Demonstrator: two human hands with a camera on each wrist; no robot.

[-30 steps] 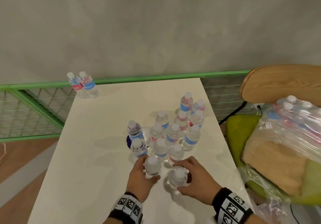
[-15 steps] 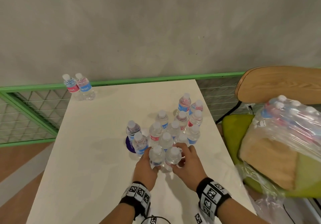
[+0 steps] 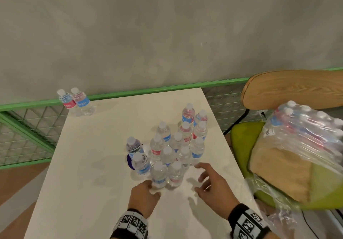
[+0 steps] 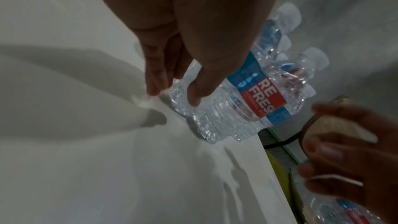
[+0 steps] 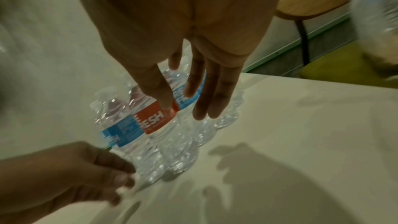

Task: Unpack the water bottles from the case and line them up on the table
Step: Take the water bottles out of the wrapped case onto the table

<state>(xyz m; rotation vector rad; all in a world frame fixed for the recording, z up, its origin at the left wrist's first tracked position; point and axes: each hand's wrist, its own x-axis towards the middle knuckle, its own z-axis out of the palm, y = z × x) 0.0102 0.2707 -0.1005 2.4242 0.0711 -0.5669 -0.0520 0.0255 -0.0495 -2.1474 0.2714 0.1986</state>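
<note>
Several small clear water bottles stand bunched on the white table (image 3: 89,164). Nearest me are a front-left bottle (image 3: 158,175) (image 4: 206,122) (image 5: 146,159) and a front-right bottle (image 3: 175,173) (image 5: 157,122), side by side and upright. My left hand (image 3: 153,188) (image 4: 172,94) (image 5: 125,176) holds the front-left bottle low down, thumb on its side and fingers curled by its base. My right hand (image 3: 202,177) (image 5: 187,108) (image 4: 344,151) hovers to the right of the front-right bottle with straight, spread fingers and holds nothing. The plastic-wrapped case (image 3: 306,133) with more bottles lies on a chair at the right.
Two more bottles (image 3: 76,103) stand at the table's far left corner. A dark blue disc (image 3: 129,161) lies under the cluster's left side. The chair (image 3: 289,90) has a wooden back and a green seat. A green rail with wire mesh (image 3: 27,127) and a grey wall lie beyond.
Both hands slid the two front bottles forward against the cluster. My right hand then let go of its bottle and drew back to the right; my left hand stayed low on its bottle.
</note>
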